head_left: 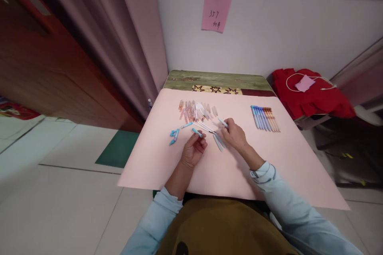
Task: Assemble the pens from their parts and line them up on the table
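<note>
Between thumb and fingers my left hand [194,149] holds a short blue pen part [196,132]. My right hand [235,133] is closed on a pale blue pen barrel [223,122], whose end points up and left. Two more pale barrels [218,143] lie on the table between my hands. White refills [205,127] with dark tips lie just beyond my left hand. Another blue pen part [187,125] rests left of them, and small blue pieces [174,135] sit farther left. Behind is a spread of pinkish pen parts [188,110] and pale barrels and refills [206,110].
A row of blue, purple and orange-brown pens [265,118] lies at the right on the pink table cover [287,167]. A red cloth [311,95] with a white cable is beyond the right edge. A wall with a pink note [216,13] stands behind.
</note>
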{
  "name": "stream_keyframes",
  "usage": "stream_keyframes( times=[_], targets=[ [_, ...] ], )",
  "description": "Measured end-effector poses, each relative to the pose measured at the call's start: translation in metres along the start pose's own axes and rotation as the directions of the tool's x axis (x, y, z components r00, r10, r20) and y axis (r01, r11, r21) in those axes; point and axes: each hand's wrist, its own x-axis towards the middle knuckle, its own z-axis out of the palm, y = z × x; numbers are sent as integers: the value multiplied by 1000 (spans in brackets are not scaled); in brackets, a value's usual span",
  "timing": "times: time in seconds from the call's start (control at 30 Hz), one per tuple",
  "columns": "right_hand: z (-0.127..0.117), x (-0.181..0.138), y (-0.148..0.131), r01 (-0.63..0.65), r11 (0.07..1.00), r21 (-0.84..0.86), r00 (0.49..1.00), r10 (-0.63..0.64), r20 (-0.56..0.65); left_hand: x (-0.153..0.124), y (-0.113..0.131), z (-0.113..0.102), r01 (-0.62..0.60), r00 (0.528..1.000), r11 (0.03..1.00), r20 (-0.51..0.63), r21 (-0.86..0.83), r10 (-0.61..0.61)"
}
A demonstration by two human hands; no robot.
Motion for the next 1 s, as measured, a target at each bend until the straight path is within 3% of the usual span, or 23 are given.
stream_keyframes(
  times=[0.17, 0.37, 0.63, 0.77, 0.9, 1.0],
  targets=[
    [5, 18, -25, 21, 982, -186, 992, 2, 126, -1, 0, 1, -2, 1000, 1000, -26, 11, 3],
    [15, 25, -35, 66, 930, -361, 986, -5, 167, -2, 1, 1, 2, 999, 999, -53, 33, 0],
    [14, 29, -32, 140, 904, -404, 981, -69, 184, -5, 1, 4, -7, 998, 999, -61, 39, 10],
    [-1, 13, -26, 100, 952, -289, 993, -76, 94, -6, 1, 8, -24, 1000, 998, -16, 65, 25],
    [-11, -12, -20, 91, 996, 8, 974, -91, 208, -4, 2, 11, -8, 1000, 998, 11, 66, 7],
    [-11, -24, -19, 93, 988, 127, 956, -124, 266, -3, 1, 9, 8, 1000, 998, 1, 55, -8]
  ],
)
